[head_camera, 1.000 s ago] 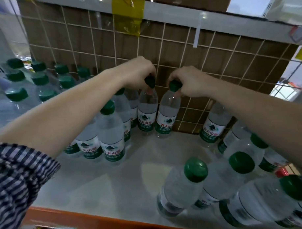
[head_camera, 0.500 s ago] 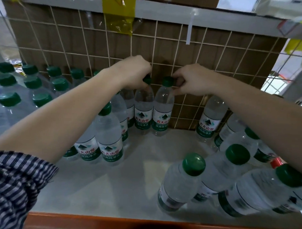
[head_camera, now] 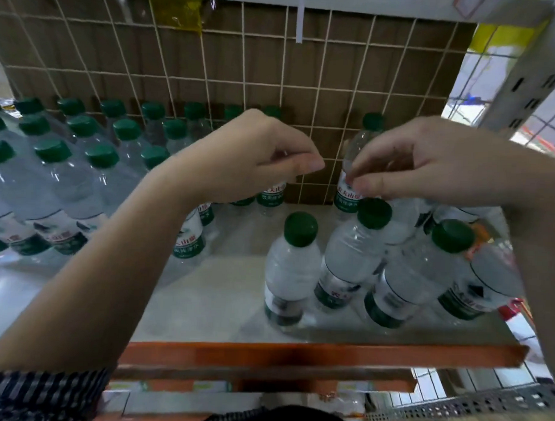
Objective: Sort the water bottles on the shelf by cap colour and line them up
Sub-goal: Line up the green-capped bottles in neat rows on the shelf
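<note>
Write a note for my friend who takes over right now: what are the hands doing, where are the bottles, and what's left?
Left hand: above the shelf, fingers loosely curled, holding nothing.
Right hand: also empty, fingers loosely curled, in front of the back bottle.
Bottles: the green-capped rows stand lined up on the left, reaching back to the mesh. A loose cluster of green-capped bottles stands unevenly at the front right.
Done: the left rows.
Left: line the loose cluster and the back bottle up with the rows.
</note>
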Demonstrator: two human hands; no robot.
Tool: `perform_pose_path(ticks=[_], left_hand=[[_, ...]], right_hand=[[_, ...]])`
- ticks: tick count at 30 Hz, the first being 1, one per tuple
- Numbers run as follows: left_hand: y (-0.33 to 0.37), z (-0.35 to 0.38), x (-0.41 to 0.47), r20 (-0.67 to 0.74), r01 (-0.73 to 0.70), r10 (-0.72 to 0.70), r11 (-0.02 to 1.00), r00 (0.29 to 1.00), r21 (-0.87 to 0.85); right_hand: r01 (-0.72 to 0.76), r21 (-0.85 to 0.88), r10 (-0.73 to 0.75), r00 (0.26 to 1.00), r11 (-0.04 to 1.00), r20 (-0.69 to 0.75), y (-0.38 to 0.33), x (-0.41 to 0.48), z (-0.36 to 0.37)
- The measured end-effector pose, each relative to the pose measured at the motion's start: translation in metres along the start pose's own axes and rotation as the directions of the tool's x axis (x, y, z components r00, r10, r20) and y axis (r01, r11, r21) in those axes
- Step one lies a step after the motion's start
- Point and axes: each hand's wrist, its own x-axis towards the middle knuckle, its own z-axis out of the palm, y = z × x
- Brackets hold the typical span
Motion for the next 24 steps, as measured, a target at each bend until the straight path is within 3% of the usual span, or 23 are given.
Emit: perform_pose_path(ticks=[3, 7, 11, 17, 24], left_hand=[[0.02, 0.001, -0.013, 0.163, -0.026, 0.034, 0.998, 0.986, -0.052], [0.03, 0.011, -0.02, 0.298, -0.006, -0.056, 0.979, 0.953, 0.204], [0.024, 0.009, -0.019, 0.306, -0.025, -0.104, 0.921, 0.946, 0.389], [-0.016, -0.018, -0.022, 0.209, 0.124, -0.195, 0.942, 0.958, 0.311], [-0.071, -0.044, -0.005, 0.181, 0.175, -0.259, 0.908, 0.949, 0.38]], right_hand=[[-0.057, -0.076, 0.061, 0.997, 0.995, 0.054, 0.004, -0.014, 0.019], [-0.11, -0.117, 0.106, 0.993, 0.987, -0.043, 0.009, -0.019, 0.034], [-0.132, -0.168, 0.115, 0.987, 0.977, -0.108, 0.004, -0.014, 0.037], [-0.157, -0.213, 0.123, 0.979, 0.964, -0.164, -0.011, 0.025, 0.042], [-0.145, -0.109, 0.117, 0.966, 0.983, -0.229, -0.028, 0.089, 0.04]])
